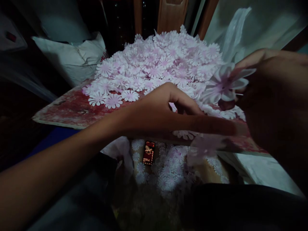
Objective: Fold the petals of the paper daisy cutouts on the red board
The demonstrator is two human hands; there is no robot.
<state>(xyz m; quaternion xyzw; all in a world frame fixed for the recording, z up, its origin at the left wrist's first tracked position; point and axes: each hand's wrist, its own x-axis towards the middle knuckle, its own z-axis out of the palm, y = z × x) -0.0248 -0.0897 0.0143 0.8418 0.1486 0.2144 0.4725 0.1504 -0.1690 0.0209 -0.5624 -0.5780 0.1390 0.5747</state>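
Note:
My left hand (173, 110) reaches across from the lower left, palm down. Its thumb stretches to the right with a blurred tip, the index finger is bent apart from it, and the other fingers are mostly hidden. Just below the thumb is a motion-blurred pale petal piece (204, 147); whether the hand touches it I cannot tell. At the right, my right hand (271, 86) is closed on an artificial flower (223, 83) with translucent white petals and a pink-purple centre. A thin white wire-like end sticks out beside it. Shadow covers most of that hand's fingers.
A large heap of white-and-pink flower pieces (156, 61) covers much of the worn red tabletop (69, 109). Below the table edge lie a lit phone (149, 153) and more flower pieces (172, 166). A white sack (74, 57) stands behind at left; clear plastic (235, 32) hangs at right.

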